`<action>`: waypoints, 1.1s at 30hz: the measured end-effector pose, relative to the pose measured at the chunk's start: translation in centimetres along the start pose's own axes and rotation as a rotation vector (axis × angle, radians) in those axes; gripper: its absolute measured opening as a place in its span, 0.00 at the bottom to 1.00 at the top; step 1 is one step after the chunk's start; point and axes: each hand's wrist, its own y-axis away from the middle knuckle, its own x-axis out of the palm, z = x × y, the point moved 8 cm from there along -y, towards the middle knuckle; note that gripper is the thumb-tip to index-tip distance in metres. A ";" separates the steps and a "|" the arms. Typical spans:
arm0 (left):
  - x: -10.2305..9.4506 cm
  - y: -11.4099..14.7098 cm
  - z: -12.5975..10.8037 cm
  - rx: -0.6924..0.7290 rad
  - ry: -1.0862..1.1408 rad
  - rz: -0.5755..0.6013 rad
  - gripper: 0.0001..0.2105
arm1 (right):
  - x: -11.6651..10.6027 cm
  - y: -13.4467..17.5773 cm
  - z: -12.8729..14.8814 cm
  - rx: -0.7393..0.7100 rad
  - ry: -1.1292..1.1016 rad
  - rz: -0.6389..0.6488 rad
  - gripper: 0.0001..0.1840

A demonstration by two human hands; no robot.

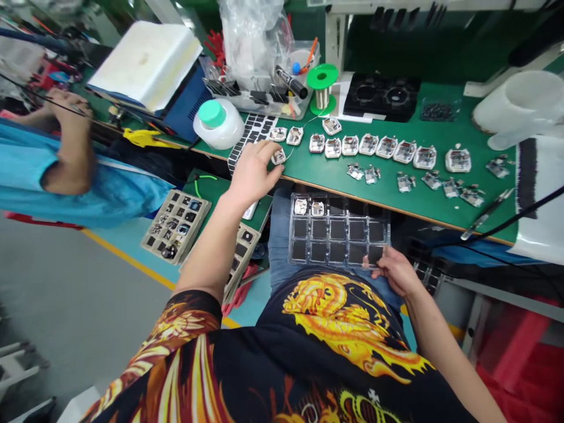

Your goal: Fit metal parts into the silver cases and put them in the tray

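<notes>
My left hand reaches over the bench's front edge, thumb and index finger closed about a small white watch case with electronics inside. Two similar cases lie just beyond its fingertips, and more stand in a row to the right, such as one white case. With its thumb and fingers, my right hand grips the lower right corner of a clear plastic compartment tray above my lap. White cases sit in the two leftmost compartments of its top row, one of them a case.
Several loose circuit modules and tweezers lie on the green bench. A solder wire spool and a white bottle stand behind. Parts trays are at lower left; a co-worker's arm is beyond.
</notes>
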 end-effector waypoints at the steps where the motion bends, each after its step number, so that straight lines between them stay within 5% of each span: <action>1: 0.4 -0.5 0.6 0.014 0.001 0.023 0.17 | 0.0 0.0 0.0 -0.005 0.000 -0.004 0.21; 6: -0.2 -1.4 0.6 0.029 0.048 -0.027 0.11 | 0.0 0.2 -0.2 -0.019 -0.023 -0.009 0.22; 11: -1.9 1.8 -5.8 0.017 0.171 -0.092 0.09 | -0.1 0.3 -0.3 -0.010 -0.049 -0.011 0.24; 14: 1.6 4.5 -11.3 0.152 0.339 0.073 0.08 | 0.1 0.2 0.0 -0.012 -0.048 -0.005 0.23; 17: 6.4 5.9 -14.0 0.209 0.359 0.136 0.07 | 0.4 0.1 0.1 -0.014 -0.038 0.009 0.21; 21: 10.6 5.9 -13.9 0.146 0.251 0.138 0.12 | 0.3 0.1 0.0 -0.014 -0.033 0.010 0.23; 28: 9.8 6.7 -10.7 0.050 0.259 0.129 0.10 | -0.1 0.4 -0.2 -0.015 -0.030 0.010 0.22; 33: 11.0 7.4 -8.7 0.031 0.207 0.170 0.12 | 0.1 0.2 -0.1 -0.012 -0.021 0.028 0.22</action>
